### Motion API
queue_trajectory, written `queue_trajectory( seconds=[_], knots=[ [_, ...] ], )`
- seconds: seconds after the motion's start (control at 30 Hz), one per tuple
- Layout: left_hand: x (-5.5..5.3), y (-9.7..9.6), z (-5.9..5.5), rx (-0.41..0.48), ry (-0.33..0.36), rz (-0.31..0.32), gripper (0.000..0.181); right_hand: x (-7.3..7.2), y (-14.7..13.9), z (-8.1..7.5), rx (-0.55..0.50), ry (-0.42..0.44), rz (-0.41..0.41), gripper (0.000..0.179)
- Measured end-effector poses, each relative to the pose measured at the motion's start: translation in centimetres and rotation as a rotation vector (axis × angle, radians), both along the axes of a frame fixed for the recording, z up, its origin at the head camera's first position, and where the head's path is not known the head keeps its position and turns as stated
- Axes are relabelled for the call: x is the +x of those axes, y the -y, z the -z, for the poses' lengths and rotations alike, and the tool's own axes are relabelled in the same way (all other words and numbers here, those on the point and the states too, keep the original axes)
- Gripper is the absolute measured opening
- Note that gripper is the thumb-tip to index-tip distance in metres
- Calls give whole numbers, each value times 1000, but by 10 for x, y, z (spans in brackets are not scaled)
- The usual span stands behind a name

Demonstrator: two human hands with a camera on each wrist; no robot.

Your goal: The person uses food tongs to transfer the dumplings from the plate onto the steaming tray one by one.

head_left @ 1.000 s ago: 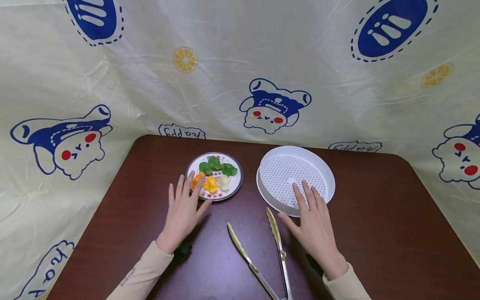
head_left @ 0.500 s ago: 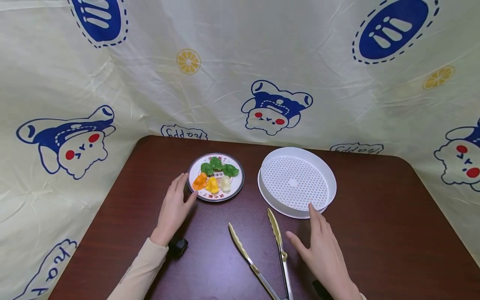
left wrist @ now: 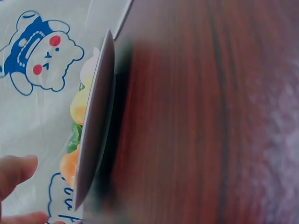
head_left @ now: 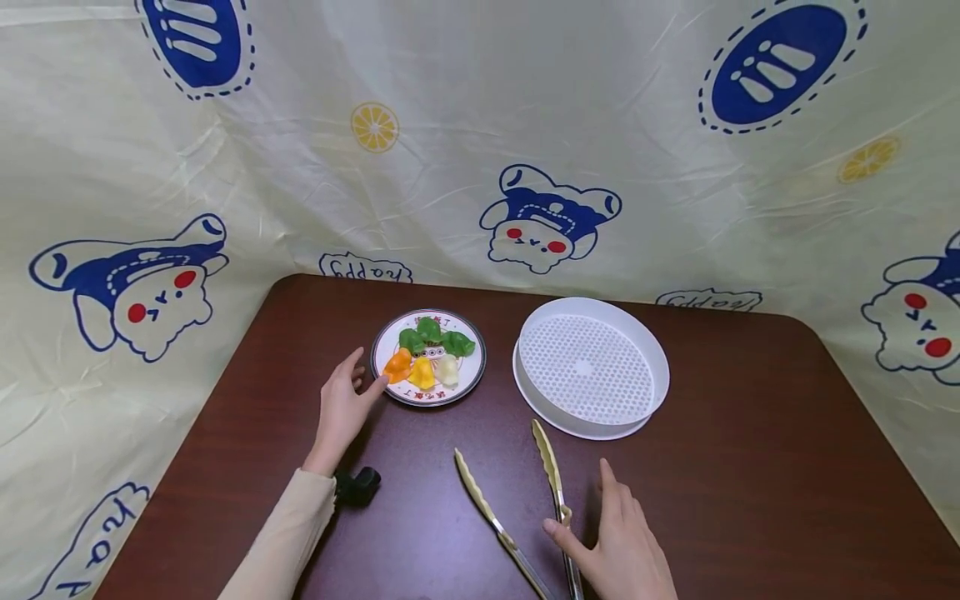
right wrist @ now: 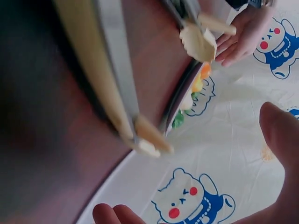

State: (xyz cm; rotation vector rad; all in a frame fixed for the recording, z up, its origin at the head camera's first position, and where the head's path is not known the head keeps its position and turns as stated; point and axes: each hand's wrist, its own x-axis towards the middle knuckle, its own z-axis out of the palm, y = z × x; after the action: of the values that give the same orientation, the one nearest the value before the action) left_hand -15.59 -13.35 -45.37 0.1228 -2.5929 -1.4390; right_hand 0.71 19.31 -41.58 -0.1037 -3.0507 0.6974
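Note:
My left hand (head_left: 339, 421) is at the left rim of a patterned plate (head_left: 471, 373), thumb and fingers loosely bent around the edge. On the plate lie small dumpling-like pieces: orange (head_left: 398, 365), yellow (head_left: 422, 374), whitish (head_left: 447, 371), and several green ones (head_left: 457, 342) behind them. In the left wrist view the thumb (left wrist: 18, 172) is apart from the plate's edge. My right hand (head_left: 628, 546) hovers by the right arm of spread metal tongs (head_left: 546, 450), thumb stretched out over it, holding nothing. The tongs' lower end is cut off by the frame.
A round white steamer tray (head_left: 585, 358) with a perforated base stands right of the plate, partly over a white disc or rim (head_left: 540, 410). All sit on a dark brown table (head_left: 750, 433). A patterned cloth (head_left: 435, 183) hangs behind the table's far edge.
My left hand has moved off from over the plate to its left rim, fingers bending. The right hand has drawn back from the steamer tray towards the tongs.

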Motion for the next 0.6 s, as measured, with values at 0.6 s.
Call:
queue_trajectory(
  seconds=[0.6],
  knots=[
    [-14, 1, 14, 524, 138, 41, 62, 13, 19, 33, 27, 68, -18, 118]
  ],
)
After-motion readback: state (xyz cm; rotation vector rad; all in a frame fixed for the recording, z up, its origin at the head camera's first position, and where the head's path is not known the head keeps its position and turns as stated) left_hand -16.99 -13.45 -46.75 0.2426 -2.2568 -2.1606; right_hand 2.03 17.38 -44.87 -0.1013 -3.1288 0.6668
